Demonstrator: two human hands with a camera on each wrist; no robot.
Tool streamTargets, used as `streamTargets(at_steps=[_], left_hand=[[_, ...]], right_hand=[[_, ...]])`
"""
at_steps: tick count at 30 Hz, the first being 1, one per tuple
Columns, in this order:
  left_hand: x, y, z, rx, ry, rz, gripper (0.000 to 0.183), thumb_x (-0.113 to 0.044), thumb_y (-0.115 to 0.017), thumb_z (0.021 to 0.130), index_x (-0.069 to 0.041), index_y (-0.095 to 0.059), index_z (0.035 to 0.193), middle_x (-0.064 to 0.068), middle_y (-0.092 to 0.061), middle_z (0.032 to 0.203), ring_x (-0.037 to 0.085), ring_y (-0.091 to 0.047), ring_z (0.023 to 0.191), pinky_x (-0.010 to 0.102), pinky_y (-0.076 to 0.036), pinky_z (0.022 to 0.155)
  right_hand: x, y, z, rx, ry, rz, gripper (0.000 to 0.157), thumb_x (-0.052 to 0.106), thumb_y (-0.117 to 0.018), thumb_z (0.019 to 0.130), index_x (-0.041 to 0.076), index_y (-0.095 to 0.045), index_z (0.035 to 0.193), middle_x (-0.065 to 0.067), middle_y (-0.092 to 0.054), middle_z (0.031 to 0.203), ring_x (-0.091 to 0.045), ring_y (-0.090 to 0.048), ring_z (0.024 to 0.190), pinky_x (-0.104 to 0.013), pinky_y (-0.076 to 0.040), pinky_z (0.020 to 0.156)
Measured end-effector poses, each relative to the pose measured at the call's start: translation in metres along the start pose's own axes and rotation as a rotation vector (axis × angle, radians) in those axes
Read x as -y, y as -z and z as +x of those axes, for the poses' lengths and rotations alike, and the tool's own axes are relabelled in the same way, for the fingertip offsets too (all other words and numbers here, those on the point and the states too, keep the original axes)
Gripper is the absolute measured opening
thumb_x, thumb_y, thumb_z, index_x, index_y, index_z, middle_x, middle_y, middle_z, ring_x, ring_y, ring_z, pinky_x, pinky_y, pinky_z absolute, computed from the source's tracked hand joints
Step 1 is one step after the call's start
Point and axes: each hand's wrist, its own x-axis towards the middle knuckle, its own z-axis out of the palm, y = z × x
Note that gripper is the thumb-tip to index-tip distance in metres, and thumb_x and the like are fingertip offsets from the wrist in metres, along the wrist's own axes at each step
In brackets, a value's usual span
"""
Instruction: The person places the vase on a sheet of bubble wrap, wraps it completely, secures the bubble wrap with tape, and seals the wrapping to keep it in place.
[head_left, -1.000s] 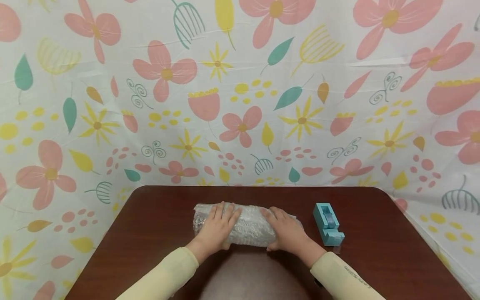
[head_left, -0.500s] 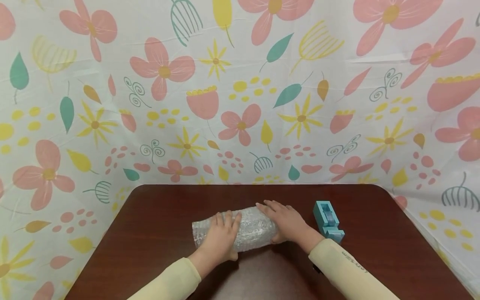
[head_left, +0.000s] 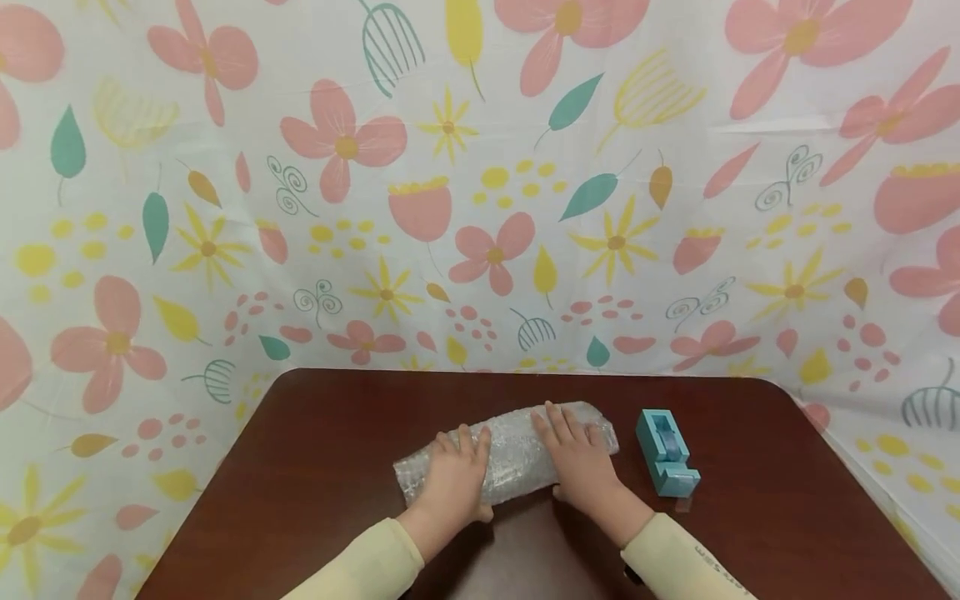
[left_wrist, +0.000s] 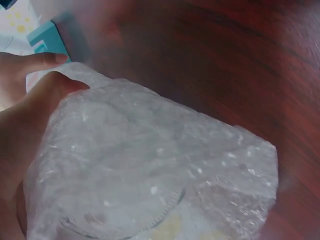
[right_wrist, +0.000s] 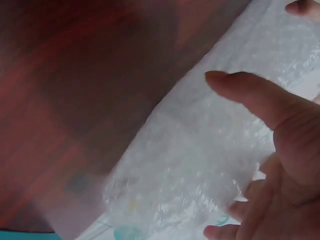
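In the head view a long bundle rolled in clear bubble wrap [head_left: 517,454] lies at a slant over the table, its right end farther from me. My left hand [head_left: 453,479] grips its left part, fingers over the top and thumb on the near side. Farther right, my right hand [head_left: 581,467] holds it the same way. The left wrist view shows the loose end of the bubble wrap [left_wrist: 150,145], with a curved clear rim [left_wrist: 170,205] showing through it. My right thumb [right_wrist: 245,92] lies along the bubble wrap [right_wrist: 200,140] in the right wrist view.
A light blue tape dispenser [head_left: 667,454] stands just right of the bundle, a short tape end [head_left: 683,505] hanging off its front. Dark reddish wood makes up the tabletop [head_left: 330,450]. Behind its far edge hangs a flower-print cloth [head_left: 480,167].
The bundle has swung from nearly level across the view to slanted, its left end nearer me. My right hand now sits farther in from the right end, which shows beyond it.
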Motion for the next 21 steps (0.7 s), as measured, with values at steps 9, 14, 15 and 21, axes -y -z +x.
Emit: streamTargets(at_steps=[9, 14, 15, 21], left_hand=[[-0.019, 0.013, 0.003, 0.097, 0.104, -0.003, 0.114, -0.087, -0.073, 0.061, -0.016, -0.054, 0.148, 0.011, -0.067, 0.137, 0.038, -0.073, 0.108, 0.039, -0.06, 0.08], [-0.028, 0.017, 0.004, 0.1, 0.146, 0.032, 0.114, -0.088, -0.07, 0.063, -0.013, -0.055, 0.147, 0.014, -0.068, 0.135, 0.039, -0.074, 0.103, 0.038, -0.059, 0.075], [-0.029, 0.017, 0.003, 0.103, 0.148, 0.039, 0.114, -0.088, -0.069, 0.064, -0.013, -0.055, 0.148, 0.014, -0.068, 0.135, 0.039, -0.074, 0.102, 0.038, -0.06, 0.075], [-0.033, 0.02, 0.0, 0.091, 0.15, 0.035, 0.106, -0.086, -0.067, 0.07, -0.015, -0.055, 0.148, 0.015, -0.067, 0.137, 0.04, -0.074, 0.103, 0.038, -0.061, 0.077]], right_hand=[[0.004, -0.022, 0.011, -0.158, -0.027, -0.125, 0.08, -0.012, -0.071, 0.086, 0.013, -0.042, 0.156, -0.014, -0.038, 0.165, -0.035, -0.042, 0.149, -0.056, -0.044, 0.115], [0.002, -0.027, 0.024, -0.156, -0.018, -0.104, 0.076, -0.014, -0.065, 0.089, 0.015, -0.042, 0.155, -0.013, -0.037, 0.165, -0.035, -0.041, 0.15, -0.056, -0.042, 0.117], [0.001, -0.027, 0.025, -0.148, -0.014, -0.096, 0.076, -0.013, -0.065, 0.09, 0.015, -0.041, 0.155, -0.013, -0.037, 0.165, -0.035, -0.041, 0.15, -0.056, -0.042, 0.117], [-0.004, -0.023, 0.032, -0.134, 0.035, -0.057, 0.074, -0.016, -0.064, 0.09, 0.014, -0.043, 0.154, -0.016, -0.04, 0.162, -0.038, -0.045, 0.147, -0.056, -0.046, 0.113]])
